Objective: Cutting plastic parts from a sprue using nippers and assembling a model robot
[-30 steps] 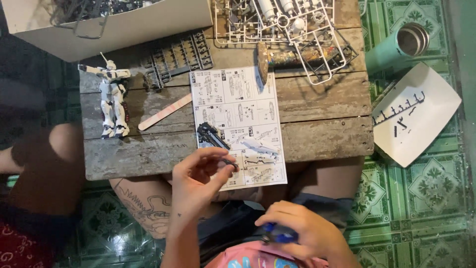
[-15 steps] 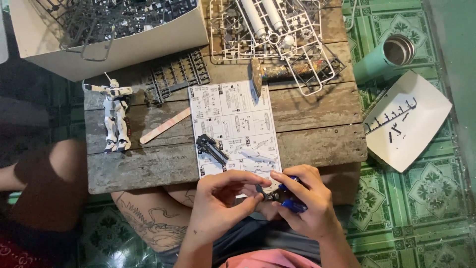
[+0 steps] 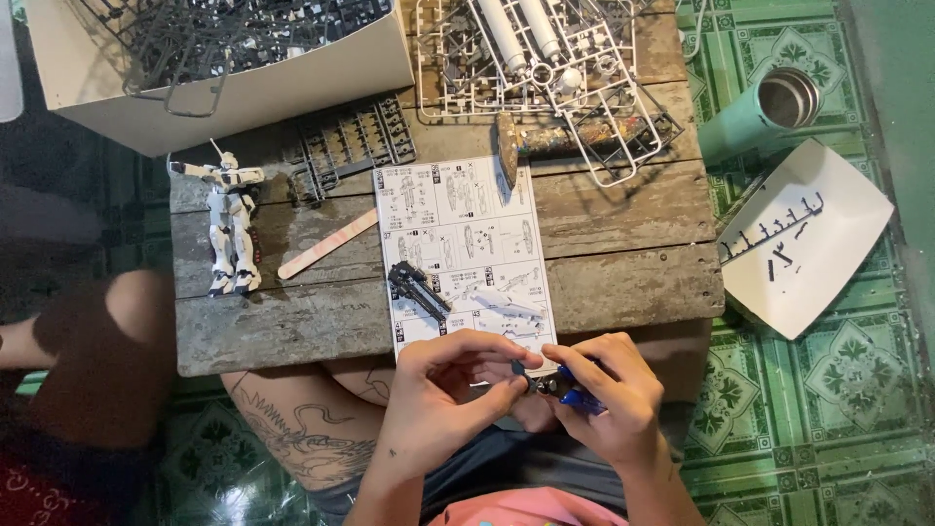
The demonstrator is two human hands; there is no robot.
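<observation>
I see a small dark plastic part point(image 3: 519, 369) pinched between the fingertips of the left hand point(image 3: 443, 394), just off the near edge of the bench point(image 3: 623, 282), over the lap. It is too small for me to tell which way it points or how its long axis runs. The right hand point(image 3: 609, 394) is clenched around blue-handled nippers point(image 3: 575, 393), their tip touching the part; the handles run down and to the right, the tip toward the left hand. A second ago the hands were apart, the left over the instruction sheet point(image 3: 463, 244), the right low with the nippers; now they meet, which I judge means the part has come off the sheet to be trimmed. Farther out lie a dark assembled piece point(image 3: 417, 290) on the sheet, a white model figure point(image 3: 232, 229), a pale sanding stick point(image 3: 326, 244), white parts frames point(image 3: 545, 68), and a white box point(image 3: 224, 68) of grey frames.
</observation>
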